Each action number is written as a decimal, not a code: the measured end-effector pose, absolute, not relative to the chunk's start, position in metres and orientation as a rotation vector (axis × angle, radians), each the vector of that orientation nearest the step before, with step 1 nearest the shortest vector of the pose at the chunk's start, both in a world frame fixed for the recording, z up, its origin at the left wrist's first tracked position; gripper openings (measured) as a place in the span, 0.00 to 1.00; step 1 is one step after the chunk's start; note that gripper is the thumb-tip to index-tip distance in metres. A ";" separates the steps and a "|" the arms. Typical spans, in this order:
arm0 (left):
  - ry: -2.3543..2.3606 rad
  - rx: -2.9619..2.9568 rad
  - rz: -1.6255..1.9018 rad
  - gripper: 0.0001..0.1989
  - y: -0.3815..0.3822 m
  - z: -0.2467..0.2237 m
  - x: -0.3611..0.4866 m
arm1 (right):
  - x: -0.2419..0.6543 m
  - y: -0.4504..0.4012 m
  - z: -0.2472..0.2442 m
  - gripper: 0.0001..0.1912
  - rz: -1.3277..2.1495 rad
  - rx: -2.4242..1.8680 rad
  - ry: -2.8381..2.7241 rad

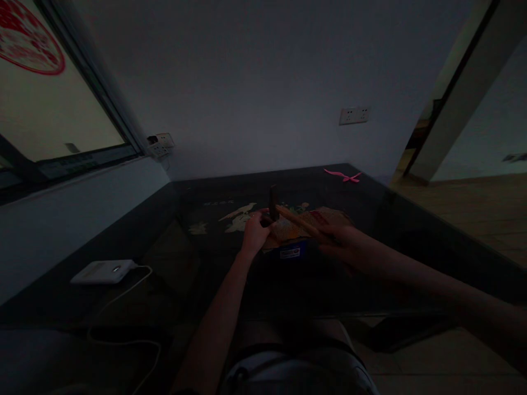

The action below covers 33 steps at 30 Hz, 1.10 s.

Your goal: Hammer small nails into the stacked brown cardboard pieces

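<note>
My right hand (343,241) is wrapped round the wooden handle of a hammer (300,221), which points left across the table. The dark hammer head is beside the fingers of my left hand (256,229), at the left end of a brown printed piece (329,216) that looks like flattened cardboard. My left fingers are curled in a pinch; what they hold, if anything, is hidden by the dim light and the hammer head. A blue item with a white label (290,253) shows at the near edge of the brown piece.
A white power bank (105,272) with a white cable lies on the left of the dark glossy table (230,291). A pink ribbon-like strip (343,175) lies at the far right corner. Wall sockets (354,115) and a window (61,99) are beyond the table.
</note>
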<state>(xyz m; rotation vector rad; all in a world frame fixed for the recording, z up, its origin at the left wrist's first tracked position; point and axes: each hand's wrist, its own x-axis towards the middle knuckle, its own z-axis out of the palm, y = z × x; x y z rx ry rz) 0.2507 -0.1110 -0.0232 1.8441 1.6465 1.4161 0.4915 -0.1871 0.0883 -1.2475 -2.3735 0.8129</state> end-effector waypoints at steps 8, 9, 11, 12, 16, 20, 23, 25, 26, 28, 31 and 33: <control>1.607 1.843 1.418 0.21 -0.112 -0.021 0.251 | 0.494 -0.189 0.094 0.15 0.837 -1.175 -2.297; 1.609 1.843 1.410 0.21 -0.112 -0.021 0.251 | 0.493 -0.190 0.092 0.15 0.855 -1.181 -2.298; 1.635 1.851 1.393 0.22 -0.111 -0.022 0.251 | 0.493 -0.189 0.086 0.15 0.876 -1.200 -2.312; 1.645 1.857 1.385 0.22 -0.111 -0.022 0.250 | 0.493 -0.188 0.084 0.15 0.881 -1.219 -2.313; 1.631 1.883 1.392 0.21 -0.111 -0.023 0.250 | 0.497 -0.189 0.085 0.17 0.879 -1.219 -2.276; 1.626 1.889 1.392 0.21 -0.113 -0.019 0.252 | 0.497 -0.191 0.088 0.16 0.901 -1.145 -2.196; 1.680 1.887 1.372 0.22 -0.114 -0.017 0.252 | 0.496 -0.189 0.080 0.16 1.004 -1.211 -2.172; 1.689 1.877 1.366 0.22 -0.114 -0.017 0.252 | 0.495 -0.187 0.074 0.14 1.015 -1.225 -2.197; 1.678 1.870 1.367 0.21 -0.113 -0.017 0.252 | 0.496 -0.187 0.073 0.13 0.987 -1.210 -2.202; 1.645 1.855 1.380 0.21 -0.112 -0.018 0.251 | 0.500 -0.187 0.073 0.14 0.937 -1.172 -2.171; 1.568 1.847 1.371 0.19 -0.111 -0.017 0.251 | 0.509 -0.194 0.074 0.19 1.017 -1.186 -2.076; 1.503 1.849 1.344 0.18 -0.111 -0.015 0.250 | 0.516 -0.202 0.071 0.22 1.067 -1.198 -1.979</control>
